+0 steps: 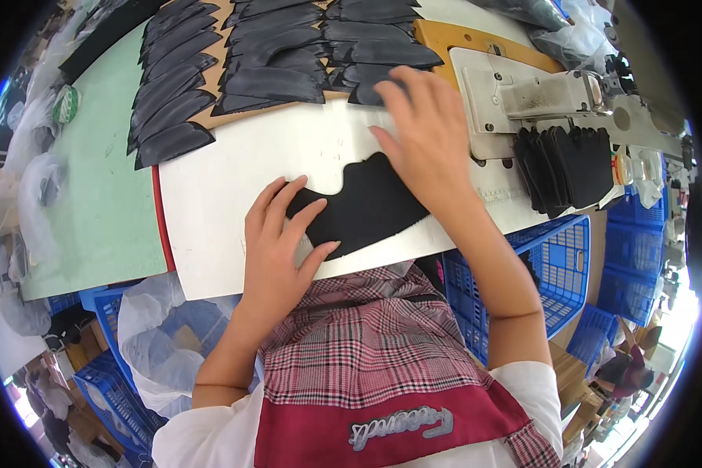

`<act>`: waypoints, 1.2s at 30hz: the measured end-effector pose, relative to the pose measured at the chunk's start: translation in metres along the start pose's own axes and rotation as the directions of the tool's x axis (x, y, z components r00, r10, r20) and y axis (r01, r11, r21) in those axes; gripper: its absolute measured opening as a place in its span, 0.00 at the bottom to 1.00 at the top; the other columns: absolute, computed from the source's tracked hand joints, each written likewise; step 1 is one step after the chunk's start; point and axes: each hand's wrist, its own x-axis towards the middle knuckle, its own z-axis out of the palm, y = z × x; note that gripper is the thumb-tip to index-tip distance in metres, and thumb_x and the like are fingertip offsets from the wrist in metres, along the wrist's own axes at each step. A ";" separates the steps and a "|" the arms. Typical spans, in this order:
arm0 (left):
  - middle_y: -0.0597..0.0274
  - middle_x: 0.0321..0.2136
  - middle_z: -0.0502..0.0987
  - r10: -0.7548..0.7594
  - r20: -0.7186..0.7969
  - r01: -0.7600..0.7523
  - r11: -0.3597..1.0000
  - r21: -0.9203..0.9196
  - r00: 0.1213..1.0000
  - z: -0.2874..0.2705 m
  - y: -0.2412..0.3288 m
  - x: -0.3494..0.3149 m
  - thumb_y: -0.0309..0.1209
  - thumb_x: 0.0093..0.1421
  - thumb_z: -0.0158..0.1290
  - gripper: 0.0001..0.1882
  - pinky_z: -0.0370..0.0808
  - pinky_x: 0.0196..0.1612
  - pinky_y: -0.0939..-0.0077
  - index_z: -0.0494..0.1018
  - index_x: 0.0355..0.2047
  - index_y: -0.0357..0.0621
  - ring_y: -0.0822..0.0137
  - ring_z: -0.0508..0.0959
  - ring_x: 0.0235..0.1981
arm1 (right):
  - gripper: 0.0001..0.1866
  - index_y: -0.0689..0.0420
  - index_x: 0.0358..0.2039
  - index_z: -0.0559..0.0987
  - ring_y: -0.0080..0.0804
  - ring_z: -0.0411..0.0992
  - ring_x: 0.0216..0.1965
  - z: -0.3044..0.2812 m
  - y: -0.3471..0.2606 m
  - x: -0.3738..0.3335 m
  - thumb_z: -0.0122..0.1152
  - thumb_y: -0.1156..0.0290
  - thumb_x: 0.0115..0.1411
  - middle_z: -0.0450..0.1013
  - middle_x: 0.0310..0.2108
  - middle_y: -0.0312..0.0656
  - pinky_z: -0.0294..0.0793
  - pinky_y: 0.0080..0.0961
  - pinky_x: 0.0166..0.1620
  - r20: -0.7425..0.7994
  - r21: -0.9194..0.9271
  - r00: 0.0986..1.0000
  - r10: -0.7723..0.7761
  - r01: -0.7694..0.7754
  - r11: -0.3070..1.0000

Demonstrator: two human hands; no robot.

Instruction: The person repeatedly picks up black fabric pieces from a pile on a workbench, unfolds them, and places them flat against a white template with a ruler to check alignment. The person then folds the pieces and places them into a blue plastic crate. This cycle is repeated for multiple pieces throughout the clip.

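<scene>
A black cut piece of cloth-like material (370, 207), with a rounded notch in its far edge, lies flat on the white table in front of me. My left hand (277, 246) rests on its left end, fingers spread, with the thumb by the near edge. Over its right end reaches my right hand (429, 140), slightly blurred, fingers apart and nothing visible in them. Its fingertips are close to the nearest of several dark grey curved pieces (273, 83), laid overlapping in rows on a brown board (210, 117).
A sewing machine (542, 97) stands at the right, with a stack of black pieces (565, 168) beside it. A red strip (162, 218) borders a green surface (101, 187) on the left. Below the table are a blue crate (558, 257) and a plastic-lined container (160, 335).
</scene>
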 end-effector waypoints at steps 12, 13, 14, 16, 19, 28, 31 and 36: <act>0.53 0.52 0.74 0.141 -0.073 -0.150 0.980 -0.133 0.987 -0.035 0.006 0.066 0.27 0.55 0.60 0.14 0.68 0.56 0.62 0.77 0.43 0.38 0.51 0.72 0.53 | 0.07 0.61 0.32 0.81 0.21 0.72 0.26 0.030 0.059 0.017 0.67 0.71 0.55 0.77 0.27 0.35 0.70 0.18 0.32 0.299 0.783 0.754 0.584 -0.544 0.301; 0.53 0.52 0.74 0.137 -0.056 -0.144 0.977 -0.159 0.989 -0.034 0.010 0.073 0.27 0.56 0.59 0.14 0.68 0.56 0.63 0.77 0.43 0.38 0.53 0.73 0.53 | 0.10 0.62 0.35 0.81 0.17 0.71 0.28 0.025 0.067 0.016 0.68 0.70 0.57 0.76 0.29 0.34 0.70 0.17 0.34 0.319 0.783 0.711 0.626 -0.570 0.248; 0.54 0.53 0.74 0.133 -0.038 -0.138 0.973 -0.185 0.990 -0.032 0.013 0.078 0.26 0.57 0.57 0.14 0.68 0.57 0.64 0.77 0.44 0.38 0.54 0.73 0.53 | 0.10 0.63 0.35 0.81 0.18 0.71 0.28 0.021 0.072 0.015 0.68 0.70 0.57 0.76 0.29 0.34 0.70 0.17 0.35 0.261 0.848 0.710 0.655 -0.493 0.196; 0.53 0.54 0.73 0.049 0.039 -0.030 0.922 -0.386 0.998 -0.025 0.017 0.084 0.30 0.60 0.57 0.18 0.67 0.58 0.65 0.74 0.50 0.37 0.56 0.74 0.53 | 0.10 0.64 0.36 0.80 0.19 0.72 0.28 0.007 0.079 0.012 0.68 0.72 0.57 0.76 0.29 0.36 0.69 0.16 0.36 0.147 0.942 0.678 0.720 -0.317 0.106; 0.50 0.57 0.70 -0.073 0.094 0.119 0.618 -0.777 0.993 -0.002 0.031 0.083 0.39 0.63 0.56 0.30 0.66 0.60 0.65 0.64 0.60 0.36 0.57 0.72 0.56 | 0.08 0.62 0.39 0.78 0.22 0.73 0.30 -0.034 0.077 0.003 0.62 0.74 0.60 0.75 0.31 0.36 0.70 0.18 0.39 0.201 0.977 0.748 0.633 -0.110 -0.180; 0.47 0.48 0.77 -0.019 0.469 0.469 -0.002 -0.883 0.883 0.040 0.056 0.043 0.38 0.66 0.55 0.25 0.76 0.52 0.64 0.67 0.56 0.32 0.58 0.80 0.48 | 0.18 0.64 0.47 0.71 0.22 0.74 0.34 -0.073 0.010 -0.036 0.64 0.82 0.57 0.76 0.36 0.41 0.75 0.20 0.35 0.471 0.875 0.687 0.553 -0.283 -0.393; 0.53 0.35 0.82 -0.212 0.434 0.459 0.081 -0.885 0.876 0.032 0.052 0.018 0.28 0.66 0.53 0.09 0.78 0.39 0.73 0.73 0.43 0.35 0.67 0.82 0.33 | 0.20 0.68 0.49 0.72 0.22 0.75 0.36 -0.068 0.009 -0.059 0.66 0.80 0.57 0.76 0.36 0.42 0.77 0.18 0.36 0.468 0.880 0.755 0.459 -0.352 -0.318; 0.65 0.24 0.76 -0.394 0.153 0.345 0.477 -0.808 0.906 0.026 0.027 0.000 0.23 0.63 0.57 0.04 0.71 0.28 0.86 0.76 0.36 0.35 0.79 0.75 0.24 | 0.10 0.66 0.38 0.77 0.20 0.75 0.33 -0.046 -0.002 -0.083 0.66 0.77 0.58 0.76 0.32 0.39 0.78 0.17 0.37 0.503 0.845 0.719 0.480 -0.527 -0.095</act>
